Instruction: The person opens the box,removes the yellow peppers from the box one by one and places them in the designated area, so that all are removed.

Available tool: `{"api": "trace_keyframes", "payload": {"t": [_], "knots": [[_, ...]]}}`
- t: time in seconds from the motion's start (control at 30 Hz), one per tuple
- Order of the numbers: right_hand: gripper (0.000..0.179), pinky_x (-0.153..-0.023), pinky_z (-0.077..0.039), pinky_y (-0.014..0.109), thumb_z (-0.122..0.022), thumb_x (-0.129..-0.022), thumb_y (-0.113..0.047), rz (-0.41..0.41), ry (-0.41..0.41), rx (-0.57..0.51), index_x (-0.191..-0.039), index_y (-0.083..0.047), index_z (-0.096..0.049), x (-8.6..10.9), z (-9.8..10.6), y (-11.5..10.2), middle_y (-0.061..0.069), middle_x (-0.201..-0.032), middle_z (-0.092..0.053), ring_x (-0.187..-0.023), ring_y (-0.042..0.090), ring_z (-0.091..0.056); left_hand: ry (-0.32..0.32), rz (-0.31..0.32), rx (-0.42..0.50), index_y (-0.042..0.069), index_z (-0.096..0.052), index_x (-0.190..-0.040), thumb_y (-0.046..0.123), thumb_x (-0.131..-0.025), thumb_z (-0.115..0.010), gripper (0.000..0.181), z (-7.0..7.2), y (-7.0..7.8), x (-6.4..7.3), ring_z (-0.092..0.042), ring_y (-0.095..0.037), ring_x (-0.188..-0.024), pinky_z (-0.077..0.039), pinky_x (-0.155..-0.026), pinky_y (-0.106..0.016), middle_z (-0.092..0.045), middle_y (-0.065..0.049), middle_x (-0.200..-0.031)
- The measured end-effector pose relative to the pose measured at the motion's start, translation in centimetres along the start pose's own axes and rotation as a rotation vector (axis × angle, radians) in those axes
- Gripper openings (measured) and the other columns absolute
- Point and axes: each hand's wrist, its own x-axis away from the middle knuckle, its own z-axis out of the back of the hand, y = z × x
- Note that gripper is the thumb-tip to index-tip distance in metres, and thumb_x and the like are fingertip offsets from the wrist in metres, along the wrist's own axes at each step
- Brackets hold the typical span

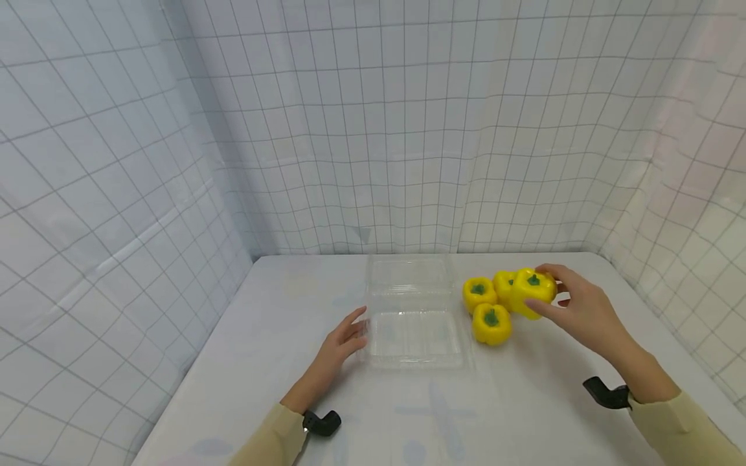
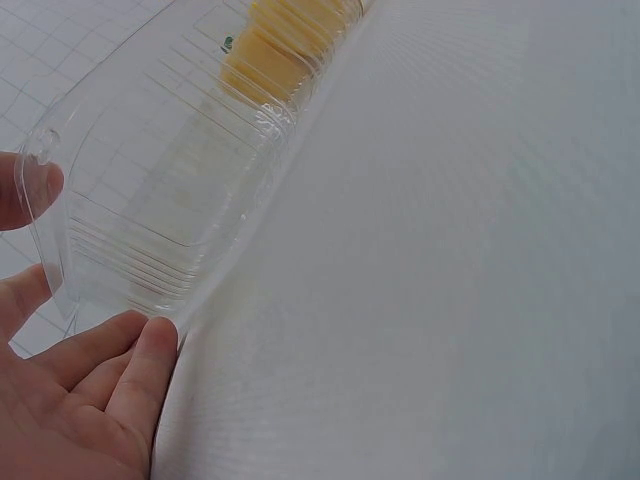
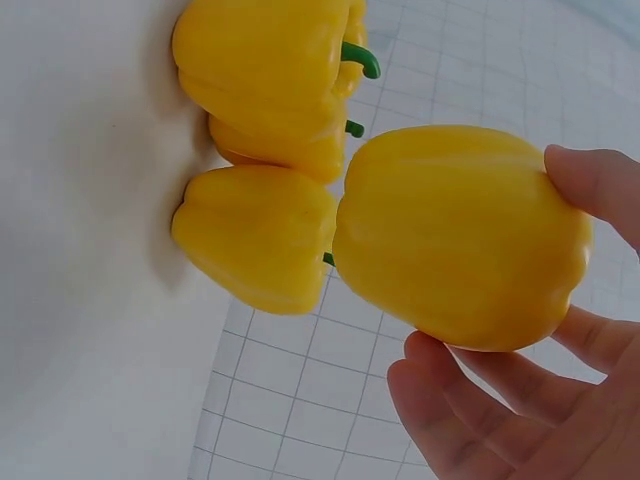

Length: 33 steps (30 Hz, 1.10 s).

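My right hand [image 1: 585, 314] holds a yellow bell pepper [image 1: 533, 291] between thumb and fingers, raised over the table. In the right wrist view the held pepper [image 3: 460, 240] shows its smooth side. Three more yellow bell peppers [image 1: 491, 325] sit close together, green stems showing. Left of them, a clear plastic clamshell container [image 1: 416, 359] lies unfolded, its lid [image 1: 410, 275] tipped back toward the wall. At the container's left edge, my left hand [image 1: 338, 343] touches the side with fairly straight fingers. The left wrist view shows fingertips [image 2: 155, 340] against the clear wall.
A white tabletop [image 1: 280, 310] carries everything. White grid-patterned sheets [image 1: 408, 129] hang behind the table and along both sides. Black wrist-worn devices [image 1: 607, 393] stick out below each hand.
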Motion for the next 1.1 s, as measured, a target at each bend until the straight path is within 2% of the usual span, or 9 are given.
{"api": "trace_keyframes", "payload": {"t": [0.2, 0.43, 0.57, 0.67, 0.77, 1.1], "knots": [[0.059, -0.074, -0.058, 0.03, -0.076, -0.089, -0.043, 0.002, 0.003, -0.011, -0.137, -0.016, -0.053, 0.9, -0.4, 0.8, 0.011, -0.129, -0.06, -0.099, 0.024, -0.058, 0.001, -0.003, -0.018, 0.021, -0.031, -0.159, 0.015, -0.103, -0.055, 0.061, 0.0, 0.1, 0.1, -0.038, -0.033, -0.143, -0.031, -0.113, -0.058, -0.042, -0.018, -0.154], [0.059, -0.074, -0.058, 0.028, -0.077, -0.089, -0.039, -0.003, 0.015, -0.023, -0.136, -0.013, -0.052, 1.6, -1.1, 1.8, 0.014, -0.129, -0.06, -0.098, 0.027, -0.061, 0.0, -0.007, -0.018, 0.023, -0.032, -0.159, 0.015, -0.103, -0.054, 0.061, 0.0, 0.3, 0.2, -0.038, -0.034, -0.143, -0.03, -0.114, -0.058, -0.041, -0.019, -0.154], [0.061, -0.074, -0.057, 0.035, -0.076, -0.09, -0.04, -0.044, -0.005, -0.034, -0.137, -0.012, -0.051, 2.2, -1.6, 2.4, 0.018, -0.131, -0.059, -0.098, 0.033, -0.063, 0.006, -0.006, -0.009, 0.023, -0.033, -0.158, 0.014, -0.103, -0.054, 0.061, -0.1, 0.3, 0.3, -0.038, -0.034, -0.143, -0.03, -0.114, -0.058, -0.041, -0.019, -0.154], [0.062, -0.075, -0.056, 0.047, -0.076, -0.09, -0.04, -0.065, -0.018, -0.039, -0.138, -0.011, -0.05, 2.5, -2.2, 2.7, 0.02, -0.132, -0.057, -0.1, 0.037, -0.063, 0.014, 0.001, -0.005, 0.024, -0.034, -0.158, 0.013, -0.102, -0.055, 0.06, -0.1, 0.4, 0.4, -0.038, -0.033, -0.143, -0.03, -0.114, -0.058, -0.042, -0.019, -0.154], [0.062, -0.078, -0.056, 0.053, -0.075, -0.09, -0.039, -0.073, -0.029, -0.05, -0.139, -0.01, -0.049, 2.6, -2.7, 3.1, 0.022, -0.133, -0.056, -0.103, 0.04, -0.062, 0.019, 0.004, -0.004, 0.024, -0.034, -0.158, 0.013, -0.102, -0.055, 0.061, -0.1, 0.3, 0.3, -0.039, -0.033, -0.143, -0.031, -0.113, -0.058, -0.043, -0.019, -0.153], [0.064, -0.08, -0.056, 0.055, -0.075, -0.09, -0.041, -0.1, -0.077, -0.108, -0.142, -0.015, -0.048, 2.8, -3.7, 4.2, 0.021, -0.138, -0.054, -0.112, 0.043, -0.059, -0.004, -0.017, 0.008, 0.024, -0.032, -0.159, 0.013, -0.102, -0.056, 0.062, 0.0, 0.1, 0.1, -0.039, -0.032, -0.143, -0.032, -0.113, -0.053, -0.043, -0.018, -0.153]]}}
